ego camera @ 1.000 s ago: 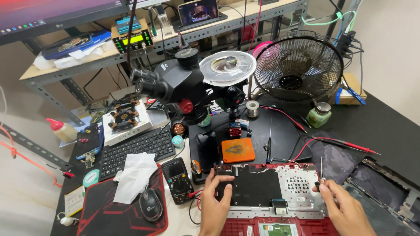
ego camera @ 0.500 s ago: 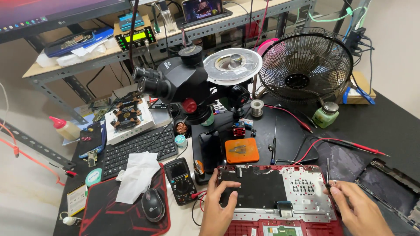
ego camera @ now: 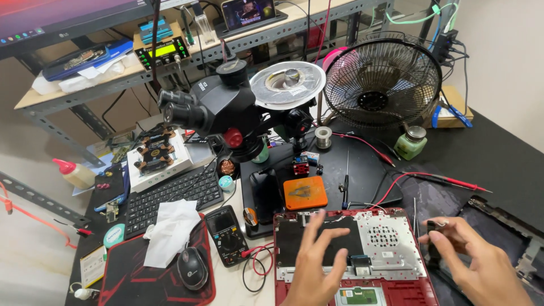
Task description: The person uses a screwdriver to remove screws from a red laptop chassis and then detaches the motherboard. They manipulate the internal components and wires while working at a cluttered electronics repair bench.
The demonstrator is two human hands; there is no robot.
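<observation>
An opened red laptop base (ego camera: 396, 275) lies in front of me with its black keyboard back (ego camera: 289, 241) and perforated metal plate (ego camera: 385, 235) facing up. My left hand (ego camera: 314, 263) hovers over the black panel with its fingers spread and nothing in it. My right hand (ego camera: 476, 260) is at the laptop's right edge, fingers pinched on a small dark tool (ego camera: 432, 235). What kind of tool it is I cannot tell.
A black microscope (ego camera: 226, 113) stands behind the laptop, with an orange pad (ego camera: 305, 192) under it. A fan (ego camera: 382, 85) and a green jar (ego camera: 411, 141) are at the back right. A multimeter (ego camera: 226, 235), mouse (ego camera: 192, 267), tissue (ego camera: 170, 229) and keyboard (ego camera: 170, 195) lie to the left.
My left hand has lifted off the laptop's upper left and spread its fingers over the black panel. My right hand has shifted with the tool, which no longer stands upright.
</observation>
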